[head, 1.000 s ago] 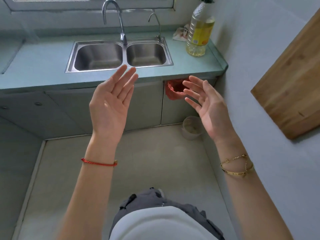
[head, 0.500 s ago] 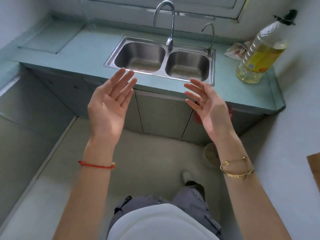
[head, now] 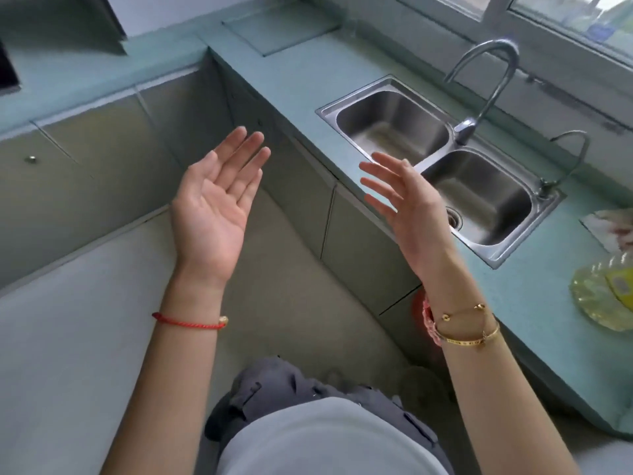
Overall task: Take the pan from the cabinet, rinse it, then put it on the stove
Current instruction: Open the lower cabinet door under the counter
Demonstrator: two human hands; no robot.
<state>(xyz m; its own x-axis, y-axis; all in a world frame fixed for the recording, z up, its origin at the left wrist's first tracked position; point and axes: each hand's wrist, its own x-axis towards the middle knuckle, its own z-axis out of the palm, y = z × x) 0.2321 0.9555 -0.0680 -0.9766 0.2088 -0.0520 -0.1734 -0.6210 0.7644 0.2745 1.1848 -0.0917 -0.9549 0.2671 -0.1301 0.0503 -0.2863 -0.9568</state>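
My left hand (head: 215,204) is raised palm up over the floor, fingers spread, holding nothing. My right hand (head: 407,207) is raised beside it, fingers apart and empty, in front of the counter edge. A steel double sink (head: 442,162) with a tall curved tap (head: 479,84) is set in the pale green counter (head: 294,80) at the right. Grey cabinet doors (head: 363,255) run shut under the counter; more cabinet doors (head: 78,156) with a round knob line the left side. A dark edge of the stove (head: 7,70) shows at the far left. No pan is in view.
A bottle of yellow oil (head: 606,296) lies at the right edge on the counter, a cloth (head: 613,228) behind it. A red bag (head: 424,317) hangs below the counter by my right wrist. A small second tap (head: 568,159) stands by the sink. Open floor (head: 68,337) lies left.
The view has swung to the left: the sink and oil bottle slid to the right and the left cabinets and stove edge came in. Both hands stay raised and empty.
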